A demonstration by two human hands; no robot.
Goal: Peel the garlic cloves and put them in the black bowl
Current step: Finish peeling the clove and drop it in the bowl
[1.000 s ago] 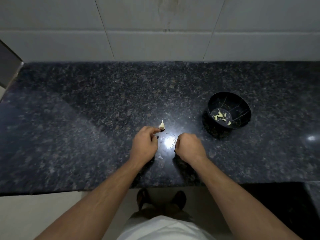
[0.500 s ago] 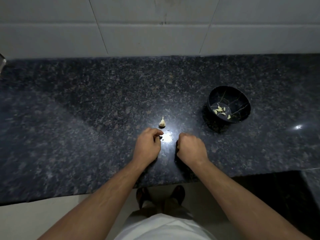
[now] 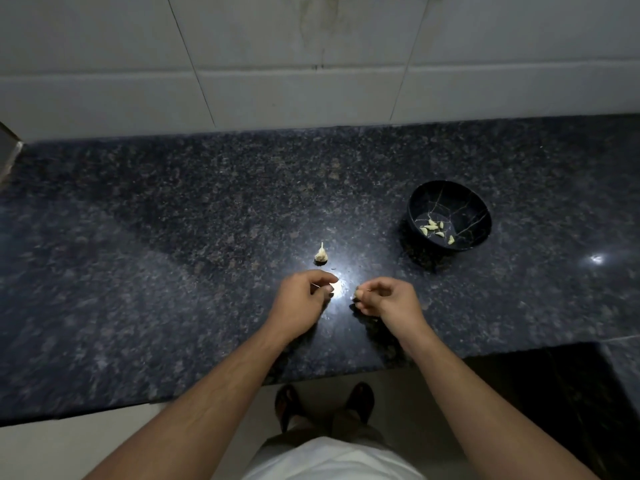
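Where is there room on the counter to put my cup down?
The whole stretch of counter left of the garlic piece is bare, and so is the strip along the tiled wall. It is crowded between the two hands and near the black bowl.

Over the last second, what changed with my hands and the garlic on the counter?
Both fists loosened: the right hand now pinches a small garlic piece at its fingertips, and the left hand pinches something thin, too small to identify. The garlic remnant on the counter and the black bowl of peeled cloves stayed put.
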